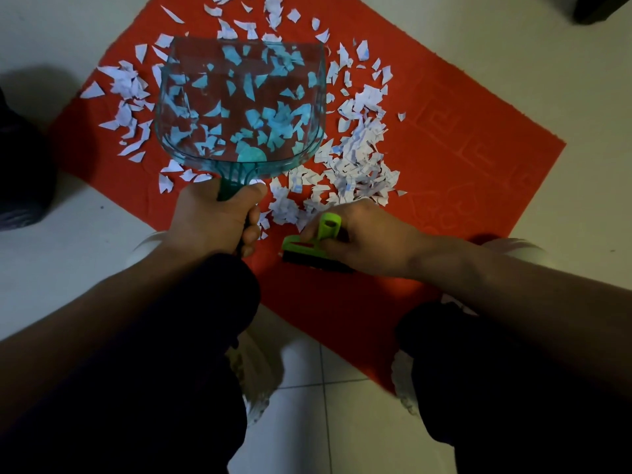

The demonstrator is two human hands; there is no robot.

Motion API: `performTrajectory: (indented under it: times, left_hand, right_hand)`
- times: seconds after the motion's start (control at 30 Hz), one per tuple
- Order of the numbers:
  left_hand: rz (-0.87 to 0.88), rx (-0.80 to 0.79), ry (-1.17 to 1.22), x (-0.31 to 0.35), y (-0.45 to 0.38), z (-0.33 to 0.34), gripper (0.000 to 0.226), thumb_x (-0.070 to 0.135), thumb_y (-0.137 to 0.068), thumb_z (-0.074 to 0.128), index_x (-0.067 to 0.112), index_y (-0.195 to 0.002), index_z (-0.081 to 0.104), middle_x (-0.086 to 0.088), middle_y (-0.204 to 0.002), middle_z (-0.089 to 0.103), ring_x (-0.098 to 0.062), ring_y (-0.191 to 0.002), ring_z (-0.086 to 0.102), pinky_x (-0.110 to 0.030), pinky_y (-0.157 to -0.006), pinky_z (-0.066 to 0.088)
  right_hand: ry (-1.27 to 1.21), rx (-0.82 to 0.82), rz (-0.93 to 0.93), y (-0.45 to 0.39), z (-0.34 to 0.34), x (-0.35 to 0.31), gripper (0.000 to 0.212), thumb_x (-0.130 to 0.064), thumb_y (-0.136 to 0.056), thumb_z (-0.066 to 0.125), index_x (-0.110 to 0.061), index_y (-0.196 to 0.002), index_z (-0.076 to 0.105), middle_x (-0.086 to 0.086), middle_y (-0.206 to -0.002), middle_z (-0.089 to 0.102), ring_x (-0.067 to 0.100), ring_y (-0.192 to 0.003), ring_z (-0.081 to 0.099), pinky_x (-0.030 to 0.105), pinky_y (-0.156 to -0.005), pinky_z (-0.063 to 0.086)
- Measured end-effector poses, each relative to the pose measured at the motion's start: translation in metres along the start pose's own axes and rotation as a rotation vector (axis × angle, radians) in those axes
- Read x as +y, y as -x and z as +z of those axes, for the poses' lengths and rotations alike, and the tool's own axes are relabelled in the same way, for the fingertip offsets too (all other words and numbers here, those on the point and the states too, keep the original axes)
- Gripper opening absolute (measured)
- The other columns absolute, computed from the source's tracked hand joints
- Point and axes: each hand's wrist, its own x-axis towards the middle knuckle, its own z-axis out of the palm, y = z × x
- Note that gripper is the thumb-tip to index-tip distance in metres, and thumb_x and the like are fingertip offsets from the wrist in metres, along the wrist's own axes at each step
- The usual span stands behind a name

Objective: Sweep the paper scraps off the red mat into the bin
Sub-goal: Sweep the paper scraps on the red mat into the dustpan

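Observation:
A red mat lies on the pale floor, strewn with several white paper scraps. My left hand grips the handle of a clear teal dustpan, held over the scraps in the mat's middle; scraps show through it. My right hand grips a small green brush with dark bristles, low on the mat's near side, just below a dense pile of scraps. No bin can be made out for certain.
A dark rounded object sits at the left edge, beside the mat. Another dark object shows at the top right corner. My knees in dark trousers and pale shoes fill the foreground. Tiled floor surrounds the mat.

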Motion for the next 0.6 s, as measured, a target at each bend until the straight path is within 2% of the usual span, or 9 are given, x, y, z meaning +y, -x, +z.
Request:
performTrajectory:
  times: [0.1, 0.2, 0.3, 0.43, 0.5, 0.6]
  left_hand:
    - [-0.002, -0.006, -0.004, 0.001, 0.001, 0.000, 0.037, 0.024, -0.094, 0.061, 0.007, -0.063, 0.050, -0.005, -0.048, 0.047, -0.011, -0.032, 0.039, -0.020, -0.033, 0.036]
    - [-0.013, -0.002, 0.030, 0.001, 0.001, 0.002, 0.034, 0.023, -0.094, 0.061, 0.008, -0.066, 0.049, -0.003, -0.050, 0.046, -0.009, -0.031, 0.039, -0.018, -0.034, 0.035]
    - [-0.016, 0.000, 0.052, 0.001, 0.000, 0.003, 0.033, 0.022, -0.094, 0.062, 0.008, -0.067, 0.049, -0.003, -0.052, 0.046, -0.009, -0.032, 0.039, -0.018, -0.034, 0.034]
    - [-0.015, -0.007, 0.028, 0.000, 0.000, 0.004, 0.036, 0.023, -0.094, 0.061, 0.008, -0.064, 0.049, -0.003, -0.049, 0.046, -0.010, -0.032, 0.039, -0.019, -0.034, 0.035]
    - [-0.009, -0.005, 0.013, 0.000, 0.001, 0.005, 0.036, 0.023, -0.094, 0.061, 0.008, -0.063, 0.049, -0.005, -0.049, 0.046, -0.012, -0.032, 0.039, -0.020, -0.034, 0.035]
    - [-0.010, 0.001, 0.019, 0.000, 0.001, 0.006, 0.037, 0.022, -0.093, 0.061, 0.008, -0.062, 0.049, -0.006, -0.049, 0.045, -0.013, -0.033, 0.038, -0.020, -0.034, 0.035]
  right_hand:
    - [-0.005, 0.151, 0.030, -0.002, -0.015, 0.004, 0.020, -0.016, -0.091, 0.061, -0.014, -0.109, 0.070, 0.005, -0.103, 0.071, 0.015, -0.088, 0.065, 0.026, -0.078, 0.052]
    - [-0.024, 0.242, 0.033, -0.001, -0.025, 0.004, 0.021, -0.017, -0.091, 0.062, -0.019, -0.111, 0.069, 0.002, -0.108, 0.071, 0.017, -0.094, 0.065, 0.027, -0.083, 0.050]
    - [-0.078, 0.208, 0.028, 0.003, -0.022, 0.005, 0.022, -0.015, -0.089, 0.063, -0.020, -0.109, 0.070, 0.002, -0.101, 0.072, 0.017, -0.087, 0.067, 0.030, -0.079, 0.053]
    - [-0.096, 0.084, 0.031, 0.010, -0.013, 0.006, 0.022, -0.010, -0.089, 0.063, -0.018, -0.107, 0.072, -0.004, -0.100, 0.072, 0.005, -0.084, 0.065, 0.006, -0.073, 0.046]
    - [-0.060, 0.044, 0.028, 0.012, -0.011, 0.008, 0.019, -0.011, -0.089, 0.063, -0.016, -0.106, 0.072, -0.004, -0.101, 0.072, 0.004, -0.086, 0.064, 0.010, -0.075, 0.048]
    - [0.001, 0.098, 0.047, 0.011, -0.015, 0.012, 0.022, -0.011, -0.090, 0.061, -0.014, -0.110, 0.070, 0.004, -0.105, 0.071, 0.016, -0.093, 0.066, 0.029, -0.082, 0.052]
